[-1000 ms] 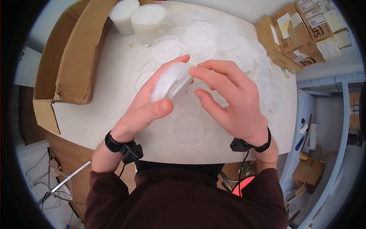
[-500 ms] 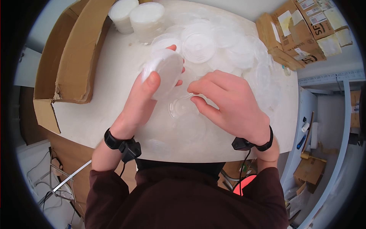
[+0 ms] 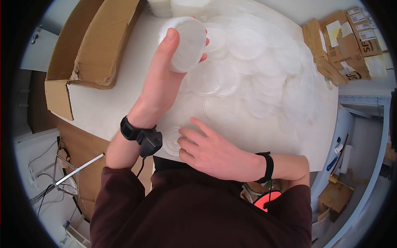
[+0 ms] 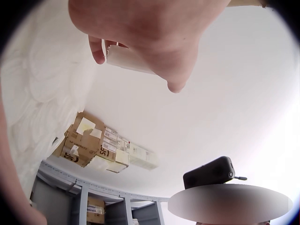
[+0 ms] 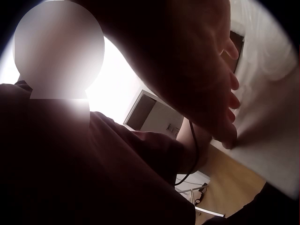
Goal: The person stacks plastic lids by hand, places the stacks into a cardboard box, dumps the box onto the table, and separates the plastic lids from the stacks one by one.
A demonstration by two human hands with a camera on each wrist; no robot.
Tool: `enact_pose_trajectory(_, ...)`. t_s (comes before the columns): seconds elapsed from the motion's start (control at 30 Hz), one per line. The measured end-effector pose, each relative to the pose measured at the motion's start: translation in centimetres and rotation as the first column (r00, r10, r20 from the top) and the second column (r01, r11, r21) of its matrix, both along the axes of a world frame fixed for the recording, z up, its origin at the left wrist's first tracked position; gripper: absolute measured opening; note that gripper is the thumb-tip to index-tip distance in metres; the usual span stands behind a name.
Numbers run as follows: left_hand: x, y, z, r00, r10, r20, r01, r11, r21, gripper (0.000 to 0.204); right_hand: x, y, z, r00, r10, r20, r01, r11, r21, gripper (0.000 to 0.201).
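Note:
In the head view the left hand (image 3: 159,82) grips a stack of clear round plastic lids (image 3: 188,45), thumb on the near face and fingertips showing round the far edge. The left wrist view shows the edge of the stack (image 4: 129,61) beneath the left hand (image 4: 154,33). Low over the table's front edge, the right hand (image 3: 211,151) has its fingers spread and slightly bent, by a single clear lid (image 3: 170,141) partly behind the fingertips. Whether it touches that lid cannot be told. No object shows in the right hand (image 5: 211,89) in the right wrist view.
Many loose clear lids (image 3: 269,62) cover the middle and right of the white table (image 3: 95,107). Stacked lids (image 3: 159,7) stand at the back. A long open cardboard box (image 3: 103,45) lies at the left, and taped cartons (image 3: 343,45) are at the back right.
The left hand has moved up and away from the body with its stack. The right hand has come down and left to the table's front edge. The head view has shifted.

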State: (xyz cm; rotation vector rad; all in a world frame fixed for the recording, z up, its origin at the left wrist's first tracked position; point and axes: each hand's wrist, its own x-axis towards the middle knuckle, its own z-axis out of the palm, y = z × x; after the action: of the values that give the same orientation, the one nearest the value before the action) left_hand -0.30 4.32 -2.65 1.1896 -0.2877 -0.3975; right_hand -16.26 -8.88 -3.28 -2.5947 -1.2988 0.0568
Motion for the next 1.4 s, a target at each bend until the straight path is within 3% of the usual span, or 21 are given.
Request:
enact_pose_trajectory(0.13,0.4,0.4,0.5,0.999,0.043,0.011,-0.043,0.999,-0.006,0.08,-1.2,0.5,-0.8,0.997,0.023,-0.071,-0.022,1.0,0.009,0.013)
enact_pose_trajectory(0.2,0.6,0.6,0.6,0.997,0.074,0.017,-0.074,0.997,-0.012,0.078,-1.3,0.5,-0.6,0.996,0.075,0.038,-0.075,0.997,-0.006,0.009)
enact_pose_trajectory(0.33,1.2,1.2,0.8,0.995,0.1,0.016,-0.099,0.994,-0.055,0.077,-0.5,-0.8,1.4,0.997,0.033,0.063,-0.034,0.999,0.002,0.011)
enact_pose_trajectory(0.4,1.3,1.4,1.0,0.988,0.144,0.056,-0.14,0.988,-0.064,0.076,0.3,-1.9,2.5,0.968,-0.213,0.133,0.178,0.956,0.231,0.016)
enact_pose_trajectory(0.43,1.3,1.5,1.0,0.988,0.144,0.057,-0.14,0.988,-0.064,0.076,1.3,-2.6,2.7,0.968,-0.212,0.133,0.178,0.957,0.231,0.016)
enact_pose_trajectory(0.5,1.3,1.4,0.8,0.982,0.152,0.113,-0.151,0.988,-0.021,0.075,3.6,-4.1,2.7,0.866,-0.395,0.307,0.294,0.898,0.328,0.023)
enact_pose_trajectory(0.53,1.4,1.4,0.7,0.983,0.147,0.113,-0.145,0.989,-0.021,0.075,4.6,-4.8,2.5,0.864,-0.4,0.306,0.298,0.896,0.328,0.023)
enact_pose_trajectory(0.63,1.5,1.3,0.3,0.985,0.14,0.102,-0.14,0.99,-0.014,0.074,5.3,-6.5,2.7,0.832,-0.473,0.289,0.38,0.866,0.325,0.028)
enact_pose_trajectory(0.73,1.4,1.2,-0.2,0.99,0.119,0.07,-0.118,0.993,-0.016,0.074,3.3,-7.5,5.0,0.888,-0.436,0.146,0.402,0.891,0.212,0.029)
enact_pose_trajectory(0.8,1.3,1.1,-0.1,0.994,0.073,0.076,-0.074,0.997,0.004,0.076,2.2,-7.9,5.3,0.878,-0.476,-0.049,0.47,0.877,-0.1,0.023)
enact_pose_trajectory(0.9,1.1,0.8,-0.2,0.994,0.095,0.058,-0.095,0.995,0.007,0.077,2.5,-8.0,3.3,0.892,-0.443,-0.095,0.425,0.891,-0.159,0.018)
enact_pose_trajectory(1.13,1.3,0.9,-0.3,0.993,0.093,0.072,-0.095,0.995,0.014,0.074,2.8,-7.8,1.4,0.91,-0.409,-0.076,0.405,0.912,-0.061,0.012)
enact_pose_trajectory(1.33,1.5,1.1,-0.2,0.989,0.121,0.082,-0.122,0.992,0.008,0.069,3.6,-8.4,4.8,0.866,-0.484,-0.128,0.489,0.872,0.013,0.011)
enact_pose_trajectory(1.4,1.4,1.1,-0.1,0.991,0.101,0.087,-0.104,0.994,0.029,0.072,4.6,-9.4,5.6,0.74,-0.657,-0.143,0.671,0.707,0.225,0.014)
